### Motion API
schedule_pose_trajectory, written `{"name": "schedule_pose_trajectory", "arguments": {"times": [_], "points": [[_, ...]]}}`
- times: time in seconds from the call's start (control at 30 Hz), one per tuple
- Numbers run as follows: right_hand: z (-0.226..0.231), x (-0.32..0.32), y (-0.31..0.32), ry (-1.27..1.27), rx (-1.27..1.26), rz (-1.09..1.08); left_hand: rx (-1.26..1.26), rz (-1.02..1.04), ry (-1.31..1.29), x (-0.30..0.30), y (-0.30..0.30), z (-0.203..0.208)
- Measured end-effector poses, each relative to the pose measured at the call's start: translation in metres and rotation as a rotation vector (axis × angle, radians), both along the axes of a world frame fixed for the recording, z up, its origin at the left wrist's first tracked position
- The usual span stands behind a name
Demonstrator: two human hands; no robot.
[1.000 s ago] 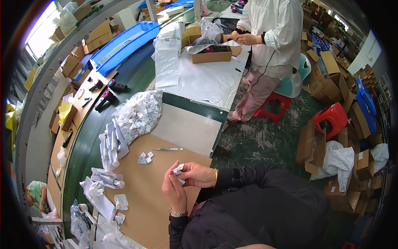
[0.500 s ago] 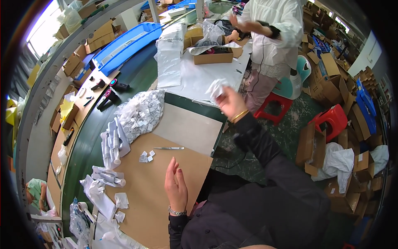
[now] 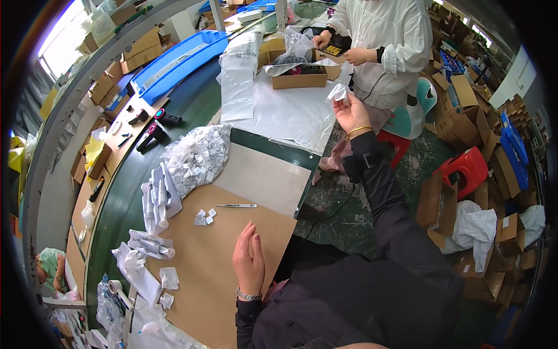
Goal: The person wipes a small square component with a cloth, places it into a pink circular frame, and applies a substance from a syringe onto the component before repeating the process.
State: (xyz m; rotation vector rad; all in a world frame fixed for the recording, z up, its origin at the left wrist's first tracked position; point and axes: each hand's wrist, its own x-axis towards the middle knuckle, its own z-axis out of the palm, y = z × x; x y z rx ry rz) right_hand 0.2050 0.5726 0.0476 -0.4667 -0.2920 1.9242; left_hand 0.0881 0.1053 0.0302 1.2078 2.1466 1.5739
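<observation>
My right hand (image 3: 352, 114), arm stretched out toward the far side, pinches a crumpled white tissue (image 3: 337, 92) in the air past the table's far right corner. Above the brown cardboard sheet (image 3: 203, 279) my left hand (image 3: 249, 263) is held with fingers stretched out and nothing in it. Beyond its fingertips lie metal tweezers (image 3: 236, 205) and several small white square pieces (image 3: 204, 217). A clear plastic bag (image 3: 197, 157) full of similar squares rests farther back. Rolled grey-white packets (image 3: 156, 198) line the sheet's left side, with crumpled white scraps (image 3: 169, 278) nearer me.
Across the table a co-worker in a white shirt (image 3: 386, 35) handles a black item by an open cardboard box (image 3: 299, 78). Dark handheld devices (image 3: 152, 136) and a long blue tray (image 3: 180, 64) are at the far left. Red stools (image 3: 463, 171) and cartons (image 3: 436, 200) stand on the right.
My right hand has moved farther away and to the right with the tissue. The co-worker's raised hands have come down beside the box. My left hand has barely moved.
</observation>
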Motion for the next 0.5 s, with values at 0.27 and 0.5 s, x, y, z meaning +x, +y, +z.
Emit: {"name": "schedule_pose_trajectory", "arguments": {"times": [0.27,0.5], "points": [[0.002,-0.051,-0.113,-0.106,0.237,0.341,-0.006,-0.001,0.029,0.002,0.003,-0.003],[-0.018,-0.082,-0.227,-0.283,0.378,0.815,0.054,0.059,-0.163,0.01,0.0,0.008]]}}
